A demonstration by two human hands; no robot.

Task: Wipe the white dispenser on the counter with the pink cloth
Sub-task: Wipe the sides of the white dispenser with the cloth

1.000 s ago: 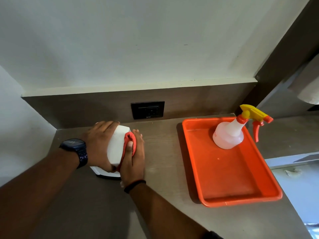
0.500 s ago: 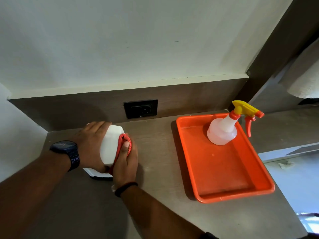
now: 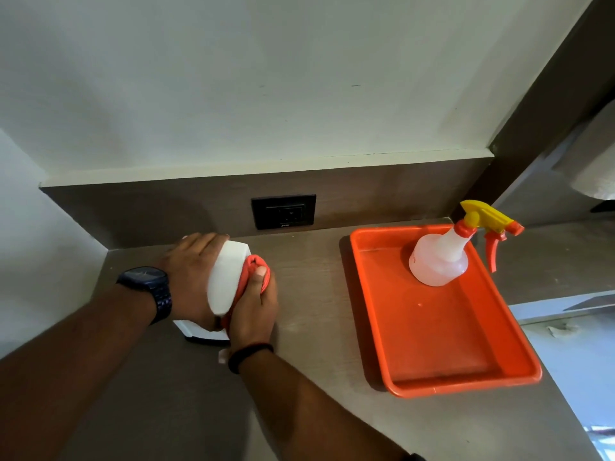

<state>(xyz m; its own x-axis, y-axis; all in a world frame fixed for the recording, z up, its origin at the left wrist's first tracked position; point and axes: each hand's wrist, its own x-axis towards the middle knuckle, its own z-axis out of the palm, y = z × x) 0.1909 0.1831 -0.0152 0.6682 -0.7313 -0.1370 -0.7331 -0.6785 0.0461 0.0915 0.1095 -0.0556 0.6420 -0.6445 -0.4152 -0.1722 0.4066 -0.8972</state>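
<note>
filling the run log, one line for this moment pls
left hand: steadies dispenser | right hand: presses cloth on its side | bottle: in tray

White dispenser [image 3: 227, 277] against pink cloth [image 3: 250, 272]

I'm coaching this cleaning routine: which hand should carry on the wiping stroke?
The right hand: it already presses the pink cloth against the white dispenser's side. The left hand grips the dispenser's other side, steadying it.

white dispenser [image 3: 226, 277] – pink cloth [image 3: 248, 272] – orange tray [image 3: 466, 384]
</note>
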